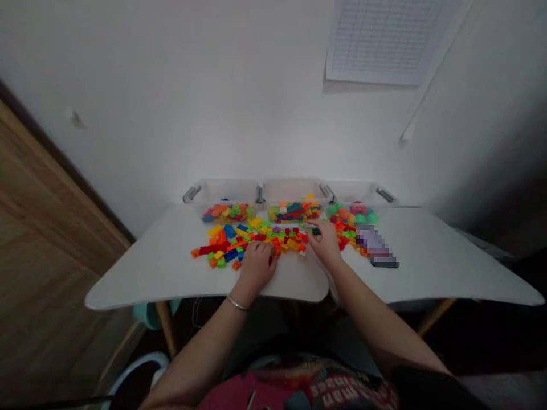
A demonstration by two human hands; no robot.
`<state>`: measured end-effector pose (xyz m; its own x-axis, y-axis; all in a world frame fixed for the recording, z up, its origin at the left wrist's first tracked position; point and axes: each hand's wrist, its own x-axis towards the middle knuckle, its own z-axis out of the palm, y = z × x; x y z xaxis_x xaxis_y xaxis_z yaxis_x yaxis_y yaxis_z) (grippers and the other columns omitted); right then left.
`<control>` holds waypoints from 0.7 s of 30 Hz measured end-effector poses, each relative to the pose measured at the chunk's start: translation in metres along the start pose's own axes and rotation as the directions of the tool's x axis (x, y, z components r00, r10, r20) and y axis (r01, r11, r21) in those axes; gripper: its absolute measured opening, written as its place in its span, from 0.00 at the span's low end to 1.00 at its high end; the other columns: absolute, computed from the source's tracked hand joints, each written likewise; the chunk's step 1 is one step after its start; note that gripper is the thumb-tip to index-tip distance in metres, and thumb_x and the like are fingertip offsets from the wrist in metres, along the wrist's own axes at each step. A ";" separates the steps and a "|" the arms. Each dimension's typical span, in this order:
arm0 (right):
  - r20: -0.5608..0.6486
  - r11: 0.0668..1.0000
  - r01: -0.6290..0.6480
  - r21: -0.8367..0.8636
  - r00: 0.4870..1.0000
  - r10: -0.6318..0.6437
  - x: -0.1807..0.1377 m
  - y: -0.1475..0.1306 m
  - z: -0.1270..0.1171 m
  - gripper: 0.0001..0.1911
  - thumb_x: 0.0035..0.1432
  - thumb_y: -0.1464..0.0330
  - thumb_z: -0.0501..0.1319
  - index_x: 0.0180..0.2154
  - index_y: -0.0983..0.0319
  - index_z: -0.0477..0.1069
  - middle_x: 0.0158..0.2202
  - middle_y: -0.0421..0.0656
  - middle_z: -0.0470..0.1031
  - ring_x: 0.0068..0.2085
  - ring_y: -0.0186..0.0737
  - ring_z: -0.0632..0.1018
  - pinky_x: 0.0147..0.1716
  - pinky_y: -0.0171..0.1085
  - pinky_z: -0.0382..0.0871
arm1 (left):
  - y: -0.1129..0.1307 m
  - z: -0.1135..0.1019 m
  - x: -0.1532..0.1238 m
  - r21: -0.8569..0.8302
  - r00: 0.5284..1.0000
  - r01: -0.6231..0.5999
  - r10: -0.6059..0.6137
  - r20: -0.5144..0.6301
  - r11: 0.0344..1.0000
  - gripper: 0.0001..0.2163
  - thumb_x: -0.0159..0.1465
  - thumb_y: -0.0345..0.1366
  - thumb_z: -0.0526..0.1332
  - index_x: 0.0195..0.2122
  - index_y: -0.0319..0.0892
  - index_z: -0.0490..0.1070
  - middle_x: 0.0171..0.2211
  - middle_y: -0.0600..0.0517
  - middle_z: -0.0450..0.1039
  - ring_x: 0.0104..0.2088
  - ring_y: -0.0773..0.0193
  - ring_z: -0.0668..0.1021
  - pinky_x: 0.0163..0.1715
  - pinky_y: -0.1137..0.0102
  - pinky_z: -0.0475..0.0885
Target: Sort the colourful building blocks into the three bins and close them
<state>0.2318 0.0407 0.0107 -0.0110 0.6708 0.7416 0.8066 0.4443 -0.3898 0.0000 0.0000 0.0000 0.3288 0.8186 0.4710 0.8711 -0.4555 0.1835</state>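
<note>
Sitting at a white counter (149,267), reaching both bare forearms over its near edge. Laying the left hand (258,263) palm down on the near side of a heap of bricks (239,242), fingers curling loosely over red and orange pieces. Hiding whatever may lie under the palm, so not showing whether clasping a piece or merely resting. Wearing a thin bracelet (236,303) on that wrist.

Stretching the right hand (327,244) further forward and to the right, knuckles up, fingertips meeting a dark brick (315,231) at the far side of the heap. Showing too blurred to tell whether pinching it or only touching it. Holding the two hands near each other but apart, with loose bricks lying between them.

Lying spread across the middle of the counter in yellow, blue, red, green and orange, just in front of three clear bins. Standing side by side against the white wall (213,102): left bin (222,191), middle bin (293,189), right bin (361,191), each holding more coloured pieces, the right one rounder green and pink ones.

Lying just to the right of the right hand: a dark phone (384,262), partly covered by a pixelated patch. Hanging high on the wall: a pale printed sheet (384,40). Standing at the left edge of view: a wooden door (38,256).
</note>
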 end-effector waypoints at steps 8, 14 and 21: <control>0.214 0.993 0.047 -0.107 0.976 -0.023 -0.030 0.000 0.004 0.18 0.58 0.72 0.55 0.49 0.64 0.74 0.51 0.49 0.77 0.53 0.48 0.71 0.58 0.49 0.62 | 0.002 -0.001 0.001 -0.004 1.000 0.001 -0.001 -0.005 1.000 0.12 0.63 0.35 0.58 0.46 0.39 0.73 0.44 0.44 0.76 0.49 0.52 0.72 0.55 0.56 0.66; 0.255 0.987 -0.015 -0.162 0.965 0.056 -0.033 0.004 0.002 0.20 0.57 0.74 0.54 0.51 0.63 0.74 0.51 0.46 0.77 0.55 0.49 0.69 0.58 0.48 0.62 | 0.003 -0.001 0.002 -0.006 1.000 -0.002 0.002 -0.019 1.000 0.12 0.63 0.35 0.58 0.46 0.39 0.73 0.44 0.44 0.76 0.49 0.52 0.72 0.53 0.56 0.67; 0.286 0.976 -0.030 -0.217 0.954 0.093 -0.035 0.006 -0.001 0.20 0.55 0.73 0.57 0.50 0.62 0.75 0.51 0.46 0.76 0.55 0.50 0.68 0.55 0.47 0.62 | 0.004 0.000 0.003 -0.006 1.000 -0.011 0.011 -0.025 1.000 0.12 0.62 0.34 0.59 0.46 0.38 0.73 0.44 0.43 0.76 0.48 0.51 0.73 0.53 0.55 0.68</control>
<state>0.2370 0.0193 -0.0171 -0.1048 0.8507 0.5151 0.9156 0.2847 -0.2838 0.0043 0.0007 0.0020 0.3293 0.8046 0.4941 0.8650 -0.4669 0.1838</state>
